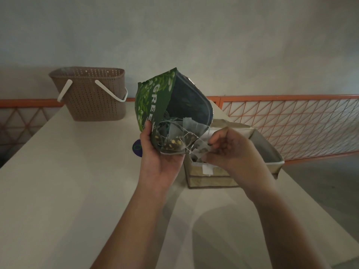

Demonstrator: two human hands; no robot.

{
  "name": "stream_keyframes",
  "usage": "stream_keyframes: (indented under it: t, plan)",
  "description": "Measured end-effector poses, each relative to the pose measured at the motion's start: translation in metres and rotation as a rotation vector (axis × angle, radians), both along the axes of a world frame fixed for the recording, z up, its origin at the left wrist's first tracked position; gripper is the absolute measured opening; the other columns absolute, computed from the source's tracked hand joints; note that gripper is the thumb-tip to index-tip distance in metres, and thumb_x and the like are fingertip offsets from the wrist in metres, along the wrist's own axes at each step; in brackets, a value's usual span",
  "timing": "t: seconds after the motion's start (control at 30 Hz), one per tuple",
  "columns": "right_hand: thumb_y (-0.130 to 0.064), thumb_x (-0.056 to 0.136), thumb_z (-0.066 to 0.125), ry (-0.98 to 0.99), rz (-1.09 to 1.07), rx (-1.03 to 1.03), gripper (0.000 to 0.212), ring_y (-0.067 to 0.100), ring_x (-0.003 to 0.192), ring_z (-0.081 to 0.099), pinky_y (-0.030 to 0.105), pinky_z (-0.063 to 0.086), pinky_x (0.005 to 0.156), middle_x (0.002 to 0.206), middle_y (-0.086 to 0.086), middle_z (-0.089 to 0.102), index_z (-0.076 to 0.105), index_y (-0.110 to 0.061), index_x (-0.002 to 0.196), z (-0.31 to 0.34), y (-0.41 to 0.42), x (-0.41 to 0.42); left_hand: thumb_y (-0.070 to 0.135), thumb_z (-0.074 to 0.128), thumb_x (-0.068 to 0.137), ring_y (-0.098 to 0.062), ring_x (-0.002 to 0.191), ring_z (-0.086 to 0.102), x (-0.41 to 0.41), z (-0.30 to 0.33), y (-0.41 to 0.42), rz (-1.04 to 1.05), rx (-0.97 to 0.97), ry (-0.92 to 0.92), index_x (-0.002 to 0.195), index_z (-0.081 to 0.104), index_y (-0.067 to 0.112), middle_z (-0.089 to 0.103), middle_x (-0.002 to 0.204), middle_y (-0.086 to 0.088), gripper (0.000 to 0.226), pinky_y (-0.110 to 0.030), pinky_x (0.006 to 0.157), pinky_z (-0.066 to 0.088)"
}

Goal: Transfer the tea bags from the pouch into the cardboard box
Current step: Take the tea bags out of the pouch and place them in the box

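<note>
So the tabletop (68,181) is the big pale surface everything sits on, with a brown basket (91,94) way off at 10 o'clock that has nothing to do with this step. The box (268,152) sits at about 3 o'clock from the hands, open top, and it looks like some bags are already in there near its front edge.

The pouch (155,101) is held up above the tabletop, mouth tipped down toward the person, just left of the box. The left hand (157,158) grips it from below near the opening, thumb curled over the front panel. A tangle of tea bags (174,140) hangs out of the mouth, strings all crossed over each other.

The right hand (231,150) is right over the box's near edge, fingers curled in, pinching a bag or its string; I can't tell which.

My take on doing this well: pull slowly and low, straight toward 4 o'clock into the box, because those strings look snagged and a yank would probably drag the whole clump out onto the tabletop. Keep the pouch mouth close to the box so anything that slips lands inside. Maybe squeeze the pouch mouth a bit so just one bag comes free.
</note>
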State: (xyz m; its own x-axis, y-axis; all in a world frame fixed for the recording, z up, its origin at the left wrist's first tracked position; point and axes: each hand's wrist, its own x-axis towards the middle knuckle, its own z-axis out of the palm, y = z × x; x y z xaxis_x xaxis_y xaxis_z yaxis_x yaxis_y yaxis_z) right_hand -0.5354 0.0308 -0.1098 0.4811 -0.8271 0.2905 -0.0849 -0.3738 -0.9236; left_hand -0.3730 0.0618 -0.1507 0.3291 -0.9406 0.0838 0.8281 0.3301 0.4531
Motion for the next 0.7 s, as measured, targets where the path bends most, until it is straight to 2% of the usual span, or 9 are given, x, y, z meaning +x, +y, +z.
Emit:
stream_keyframes:
  t: [0.1, 0.17, 0.27, 0.33, 0.37, 0.43, 0.47, 0.57, 0.7]
  plan:
    - [-0.005, 0.068, 0.084, 0.035, -0.028, -0.042, 0.035, 0.010, 0.068, 0.052, 0.024, 0.049, 0.065, 0.077, 0.001, 0.054, 0.061, -0.019, 0.090, 0.001, 0.001, 0.000, 0.055, 0.054, 0.090, -0.030, 0.148, 0.041, 0.000, 0.000, 0.000, 0.005, 0.013, -0.003, 0.154, 0.046, 0.018, 0.044, 0.160, -0.012, 0.074, -0.036, 0.108, 0.047]
    - [-0.027, 0.065, 0.086, 0.050, -0.046, -0.050, 0.039, 0.013, 0.066, 0.050, 0.026, 0.048, 0.063, 0.075, 0.000, 0.052, 0.060, -0.020, 0.094, 0.003, 0.002, 0.000, 0.056, 0.053, 0.091, -0.030, 0.145, 0.044, -0.001, 0.002, 0.001, 0.002, 0.009, 0.000, 0.153, 0.047, 0.017, 0.045, 0.159, -0.013, 0.074, -0.036, 0.105, 0.051]
    - [-0.044, 0.069, 0.079, -0.019, -0.050, 0.037, 0.046, 0.032, 0.074, 0.061, 0.042, 0.056, 0.075, 0.081, 0.010, 0.066, 0.061, -0.015, 0.100, 0.002, 0.003, 0.001, 0.056, 0.052, 0.090, -0.030, 0.143, 0.045, -0.001, 0.001, 0.001, 0.018, 0.015, -0.012, 0.153, 0.047, 0.016, 0.045, 0.158, -0.015, 0.074, -0.036, 0.105, 0.051]
    - [-0.035, 0.078, 0.078, -0.029, -0.071, 0.046, 0.034, 0.032, 0.072, 0.059, 0.043, 0.057, 0.074, 0.077, 0.012, 0.063, 0.061, -0.016, 0.101, 0.000, 0.003, 0.002, 0.056, 0.053, 0.090, -0.032, 0.149, 0.038, 0.001, -0.001, 0.001, 0.019, 0.023, -0.017, 0.153, 0.047, 0.017, 0.044, 0.159, -0.015, 0.074, -0.040, 0.118, 0.038]
    - [-0.030, 0.080, 0.078, 0.005, -0.099, 0.006, 0.028, 0.023, 0.065, 0.052, 0.035, 0.054, 0.066, 0.071, 0.007, 0.054, 0.062, -0.019, 0.099, -0.001, 0.003, 0.002, 0.056, 0.054, 0.090, -0.033, 0.151, 0.035, 0.002, -0.002, 0.000, 0.015, 0.019, -0.022, 0.153, 0.046, 0.017, 0.042, 0.160, -0.015, 0.075, -0.041, 0.121, 0.034]
    - [-0.025, 0.080, 0.079, 0.127, -0.174, -0.138, 0.019, 0.003, 0.057, 0.038, 0.015, 0.038, 0.055, 0.067, -0.006, 0.041, 0.065, -0.025, 0.093, -0.002, 0.003, 0.003, 0.057, 0.053, 0.091, -0.032, 0.151, 0.035, 0.002, -0.002, 0.000, 0.005, 0.010, -0.032, 0.155, 0.044, 0.018, 0.041, 0.161, -0.014, 0.075, -0.039, 0.117, 0.040]
    - [-0.023, 0.080, 0.079, 0.188, -0.205, -0.217, 0.015, 0.002, 0.056, 0.038, 0.011, 0.035, 0.054, 0.068, -0.010, 0.038, 0.067, -0.029, 0.088, -0.002, 0.003, 0.004, 0.057, 0.052, 0.092, -0.032, 0.150, 0.037, 0.002, -0.003, 0.000, -0.004, 0.004, -0.032, 0.155, 0.044, 0.019, 0.042, 0.161, -0.014, 0.074, -0.038, 0.113, 0.045]
    - [-0.014, 0.083, 0.076, 0.297, -0.262, -0.388, 0.017, -0.005, 0.060, 0.044, 0.006, 0.035, 0.056, 0.070, -0.012, 0.041, 0.070, -0.030, 0.081, 0.002, 0.004, 0.003, 0.055, 0.058, 0.088, -0.031, 0.147, 0.042, 0.002, -0.003, -0.001, -0.033, -0.006, 0.026, 0.153, 0.047, 0.019, 0.046, 0.158, -0.013, 0.075, -0.040, 0.113, 0.045]
    - [-0.004, 0.083, 0.073, 0.214, -0.329, -0.518, 0.019, -0.005, 0.066, 0.049, 0.007, 0.040, 0.059, 0.074, -0.010, 0.050, 0.073, -0.023, 0.086, 0.014, 0.005, 0.004, 0.055, 0.061, 0.088, -0.032, 0.150, 0.037, 0.005, -0.002, -0.002, -0.044, -0.065, 0.025, 0.157, 0.040, 0.020, 0.038, 0.163, -0.012, 0.080, -0.039, 0.106, 0.052]
